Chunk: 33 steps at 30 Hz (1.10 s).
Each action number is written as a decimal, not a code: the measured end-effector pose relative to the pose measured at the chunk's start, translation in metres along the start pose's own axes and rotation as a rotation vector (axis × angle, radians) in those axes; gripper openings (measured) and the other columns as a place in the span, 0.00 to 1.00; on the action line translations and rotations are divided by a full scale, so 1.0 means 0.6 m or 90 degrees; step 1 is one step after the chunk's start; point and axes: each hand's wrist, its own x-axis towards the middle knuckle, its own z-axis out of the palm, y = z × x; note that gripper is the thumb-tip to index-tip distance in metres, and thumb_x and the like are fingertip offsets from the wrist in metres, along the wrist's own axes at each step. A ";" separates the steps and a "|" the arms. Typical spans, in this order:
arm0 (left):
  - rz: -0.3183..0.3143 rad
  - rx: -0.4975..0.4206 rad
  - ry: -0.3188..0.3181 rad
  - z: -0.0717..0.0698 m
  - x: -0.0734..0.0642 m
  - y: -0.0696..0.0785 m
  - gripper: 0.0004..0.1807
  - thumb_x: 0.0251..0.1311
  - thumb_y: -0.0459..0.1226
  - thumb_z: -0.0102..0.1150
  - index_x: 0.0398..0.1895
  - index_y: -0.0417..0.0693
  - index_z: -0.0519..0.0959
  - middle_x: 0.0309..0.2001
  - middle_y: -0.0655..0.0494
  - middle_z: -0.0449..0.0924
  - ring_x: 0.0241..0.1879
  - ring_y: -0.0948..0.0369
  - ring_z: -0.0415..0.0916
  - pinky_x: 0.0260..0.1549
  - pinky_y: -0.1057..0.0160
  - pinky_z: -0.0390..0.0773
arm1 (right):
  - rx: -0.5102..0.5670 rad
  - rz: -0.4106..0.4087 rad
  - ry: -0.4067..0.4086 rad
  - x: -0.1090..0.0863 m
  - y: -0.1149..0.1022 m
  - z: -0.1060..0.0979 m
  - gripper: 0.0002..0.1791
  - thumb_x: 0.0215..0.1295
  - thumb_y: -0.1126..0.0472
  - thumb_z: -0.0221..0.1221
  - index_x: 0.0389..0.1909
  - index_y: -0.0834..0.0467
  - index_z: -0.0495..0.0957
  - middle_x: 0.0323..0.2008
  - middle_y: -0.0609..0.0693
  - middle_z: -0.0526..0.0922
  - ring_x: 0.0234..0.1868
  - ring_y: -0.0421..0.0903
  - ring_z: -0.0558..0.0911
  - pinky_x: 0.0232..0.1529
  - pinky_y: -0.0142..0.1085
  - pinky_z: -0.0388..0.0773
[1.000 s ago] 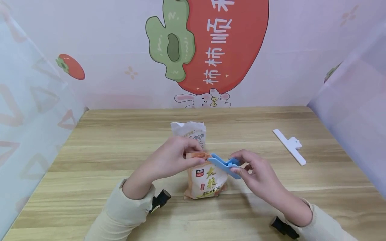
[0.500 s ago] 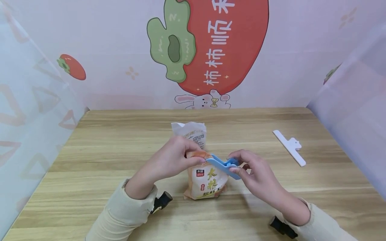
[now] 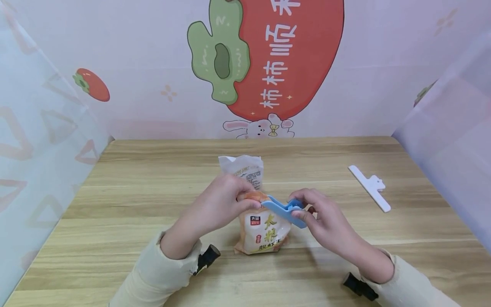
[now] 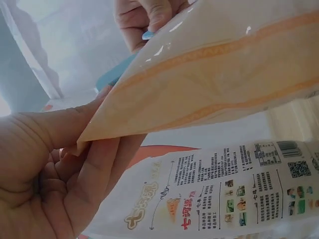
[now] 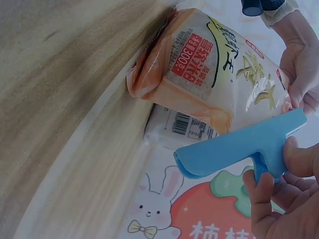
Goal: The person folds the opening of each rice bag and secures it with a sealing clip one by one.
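Printed walls (image 3: 145,51) surround a wood-grain desk (image 3: 172,166), where a person's left hand (image 3: 224,198) pinches the top of an upright rice bag (image 3: 264,234) near the middle and the right hand (image 3: 326,217) grips a blue clip (image 3: 281,211) by its handles. One end of the clip meets the bag's top edge, just beside the left fingertips. Behind them stands a white bag (image 3: 243,164); a white clip (image 3: 369,187) lies well to the right.
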 end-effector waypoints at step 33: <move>0.041 0.010 -0.004 0.003 0.003 -0.005 0.07 0.55 0.35 0.72 0.24 0.45 0.83 0.12 0.64 0.56 0.16 0.69 0.54 0.18 0.72 0.55 | 0.083 0.016 0.001 0.012 -0.024 0.006 0.14 0.63 0.69 0.63 0.49 0.58 0.78 0.39 0.47 0.83 0.39 0.39 0.79 0.39 0.33 0.83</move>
